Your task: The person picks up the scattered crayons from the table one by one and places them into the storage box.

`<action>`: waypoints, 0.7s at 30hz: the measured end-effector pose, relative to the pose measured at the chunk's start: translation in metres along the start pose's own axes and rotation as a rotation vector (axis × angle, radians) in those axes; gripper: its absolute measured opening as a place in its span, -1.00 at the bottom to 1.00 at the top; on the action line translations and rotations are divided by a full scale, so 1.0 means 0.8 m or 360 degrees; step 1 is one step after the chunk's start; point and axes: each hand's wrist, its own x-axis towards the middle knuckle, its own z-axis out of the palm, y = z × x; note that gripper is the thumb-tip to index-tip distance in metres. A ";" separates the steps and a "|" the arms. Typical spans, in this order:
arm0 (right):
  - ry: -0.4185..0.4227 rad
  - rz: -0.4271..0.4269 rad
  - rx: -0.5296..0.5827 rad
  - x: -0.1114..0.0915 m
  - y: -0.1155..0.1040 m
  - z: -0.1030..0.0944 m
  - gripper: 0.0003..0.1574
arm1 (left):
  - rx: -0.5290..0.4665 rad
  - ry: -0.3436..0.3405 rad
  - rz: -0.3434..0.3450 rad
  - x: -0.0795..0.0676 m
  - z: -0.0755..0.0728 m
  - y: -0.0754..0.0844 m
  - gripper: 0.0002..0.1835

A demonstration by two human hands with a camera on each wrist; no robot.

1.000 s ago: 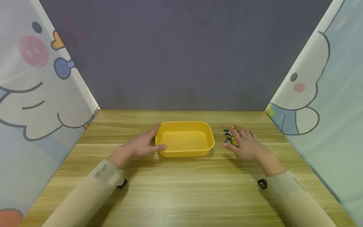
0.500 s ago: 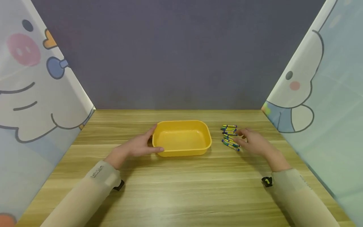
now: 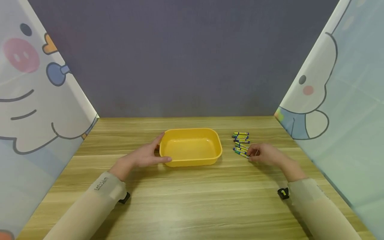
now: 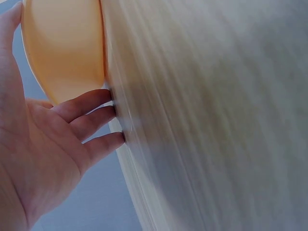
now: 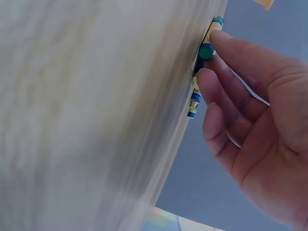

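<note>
A yellow plastic tray (image 3: 192, 163) stands on the wooden table in the head view. My left hand (image 3: 143, 156) touches its left end, with the thumb along the near rim and the other fingers spread towards the far side. In the left wrist view, three fingertips (image 4: 115, 136) rest at the tabletop beside the tray wall (image 4: 67, 43). To the tray's right, my right hand (image 3: 266, 154) pinches the nearest crayon (image 3: 241, 154), green with a yellow and blue wrapper, between thumb and index finger. The right wrist view shows this crayon (image 5: 212, 37) at the table surface, other fingers curled loosely.
Several more wrapped crayons (image 3: 241, 137) lie in a loose column behind the pinched one. A dark grey panel (image 3: 186, 60) closes off the back of the table (image 3: 180, 200). Cartoon-printed sheets (image 3: 36, 100) flank it on both sides.
My right hand has drawn back from above the crayons to their right side, uncovering them, and its thumb and index finger have closed on the nearest one. My left hand stays at the tray.
</note>
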 end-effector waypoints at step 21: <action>0.0186 -0.0043 0.0175 0.010 -0.011 0.004 -0.86 | 0.0023 0.0047 -0.0004 -0.001 0.004 0.000 0.39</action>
